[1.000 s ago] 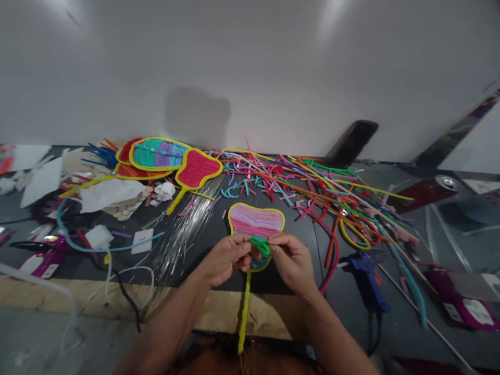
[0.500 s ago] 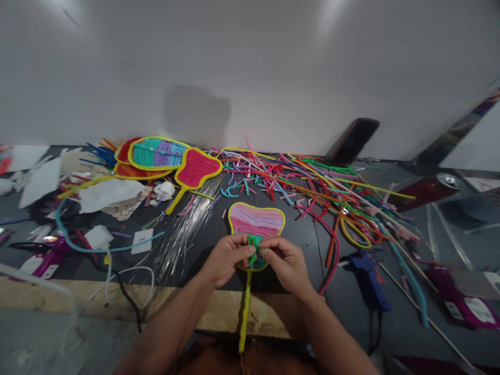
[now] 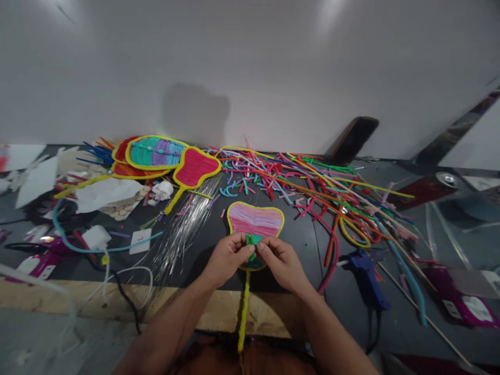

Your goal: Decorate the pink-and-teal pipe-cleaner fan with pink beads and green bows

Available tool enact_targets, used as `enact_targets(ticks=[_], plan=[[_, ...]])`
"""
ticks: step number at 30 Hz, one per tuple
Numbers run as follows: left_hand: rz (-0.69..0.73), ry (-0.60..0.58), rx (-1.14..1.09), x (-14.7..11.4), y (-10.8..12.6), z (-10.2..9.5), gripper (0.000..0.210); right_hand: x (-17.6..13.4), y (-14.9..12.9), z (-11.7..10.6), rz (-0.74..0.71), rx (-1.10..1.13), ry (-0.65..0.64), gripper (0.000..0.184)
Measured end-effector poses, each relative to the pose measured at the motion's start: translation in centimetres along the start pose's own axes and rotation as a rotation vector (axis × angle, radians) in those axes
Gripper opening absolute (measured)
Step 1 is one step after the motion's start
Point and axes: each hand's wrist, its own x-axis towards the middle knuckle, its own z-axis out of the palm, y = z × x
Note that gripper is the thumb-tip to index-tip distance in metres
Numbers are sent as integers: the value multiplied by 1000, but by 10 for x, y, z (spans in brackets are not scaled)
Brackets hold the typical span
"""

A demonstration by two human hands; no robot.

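Close in front of me lies a fan-shaped piece [image 3: 255,216] made of pipe cleaners, with pink and purple rows, a teal lower part and a yellow edge. Its yellow stem [image 3: 244,312] points toward my body. Over the teal part, my left hand [image 3: 228,255] and my right hand [image 3: 281,260] pinch short green pipe cleaners [image 3: 251,245] between thumbs and fingertips. The two hands almost touch. My fingers hide much of the fan's lower part.
A heap of colourful pipe cleaners [image 3: 273,174] spreads along the wall. Finished-looking fans [image 3: 197,166] lie at the back left, above silvery strands [image 3: 183,229]. At right are a blue glue gun [image 3: 365,278], a phone [image 3: 353,139] and a red can [image 3: 425,190]. A white plug [image 3: 96,237] lies left.
My fingertips have shifted slightly on the green pipe cleaners, with my right thumb now further over them. The fan stays in nearly the same place.
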Motion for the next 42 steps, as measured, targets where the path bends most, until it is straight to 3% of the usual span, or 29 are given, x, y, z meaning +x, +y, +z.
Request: enact_targets(ticks=[3, 10, 15, 23, 32, 42], plan=[[-14, -36, 8, 0, 1, 0, 23, 0, 1, 1, -35, -62, 10, 28], [-154, -118, -269, -1, 4, -3, 26, -2, -1, -3, -103, -130, 22, 25], [-178, -148, -367, -1, 6, -6, 23, -2, -1, -5, -91, -93, 24, 25], [-142, -116, -356, -1, 7, -6, 26, -1, 0, -5, -73, -59, 72, 26], [-127, -4, -305, -1, 10, -3, 23, -3, -5, -3, -87, -10, 38, 27], [-181, -166, -342, -3, 10, -7, 25, -4, -7, -4, -274, -215, 122, 16]])
